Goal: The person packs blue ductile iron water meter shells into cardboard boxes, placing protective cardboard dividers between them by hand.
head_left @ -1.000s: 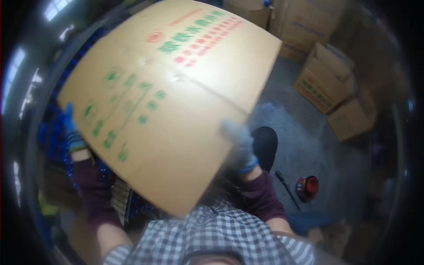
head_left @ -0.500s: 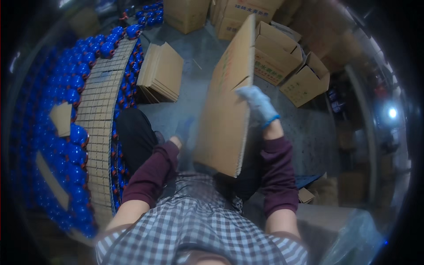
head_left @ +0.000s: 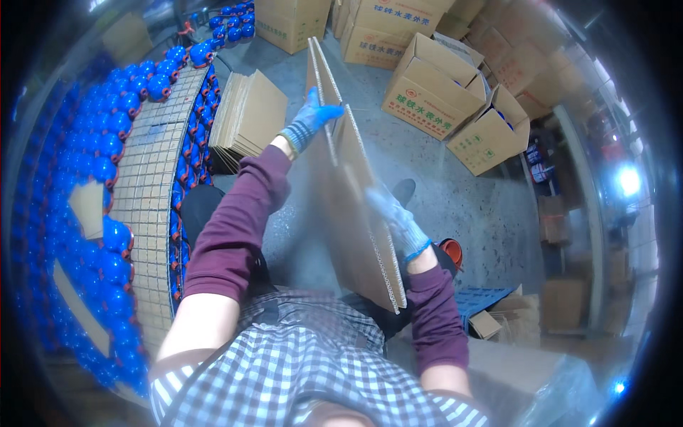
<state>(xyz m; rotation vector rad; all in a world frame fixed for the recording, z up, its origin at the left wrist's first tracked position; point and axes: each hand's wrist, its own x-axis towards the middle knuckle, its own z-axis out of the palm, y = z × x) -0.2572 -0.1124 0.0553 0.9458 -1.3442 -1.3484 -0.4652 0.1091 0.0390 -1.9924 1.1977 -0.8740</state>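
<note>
A folded cardboard carton (head_left: 356,206) stands on edge before my body, its two walls slightly parted at the top. My left hand (head_left: 311,122), in a blue knitted glove, grips its upper flap, thumb over the edge. My right hand (head_left: 400,222), in a pale blue glove, lies against the carton's right side with fingers stretched out; motion blurs it a little. The carton's lower end is near my lap, over the checked apron (head_left: 299,356).
Flat cartons (head_left: 249,114) lean in a stack beside a mesh-topped bench (head_left: 146,192). Blue rounded parts (head_left: 107,171) with red rims crowd the left. Open cartons (head_left: 435,89) stand ahead to the right, and a red-orange container (head_left: 452,250) is on the floor.
My left hand has risen from low beside the carton to its upper flap. The right hand has slid down the carton's side. The carton has turned more edge-on, its walls parting.
</note>
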